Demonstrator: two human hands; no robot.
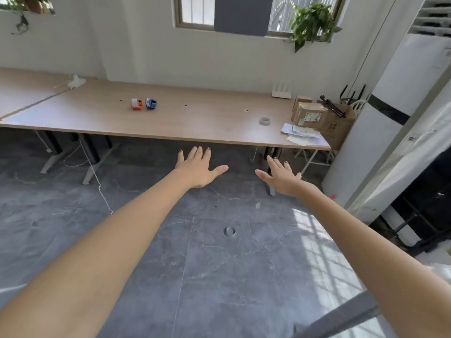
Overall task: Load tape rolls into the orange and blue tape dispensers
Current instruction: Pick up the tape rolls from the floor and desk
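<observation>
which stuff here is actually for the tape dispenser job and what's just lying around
For the job:
- orange tape dispenser
- blue tape dispenser
- tape roll on the table
- left hand and right hand, both open and empty

Just lying about:
- cardboard boxes
- loose papers
- white router
- ring-shaped item on the floor; cannot tell what it is

Two tape dispensers stood side by side mid-counter (195, 123), the orange dispenser (137, 104) left of the blue dispenser (151, 103). A tape roll (265, 121) lay well to their right, nearer the front edge. Boxes (309, 115) and papers (301, 134) crowded the right end, and another roll (230, 231) lay on the floor (146, 240) before the counter.
</observation>
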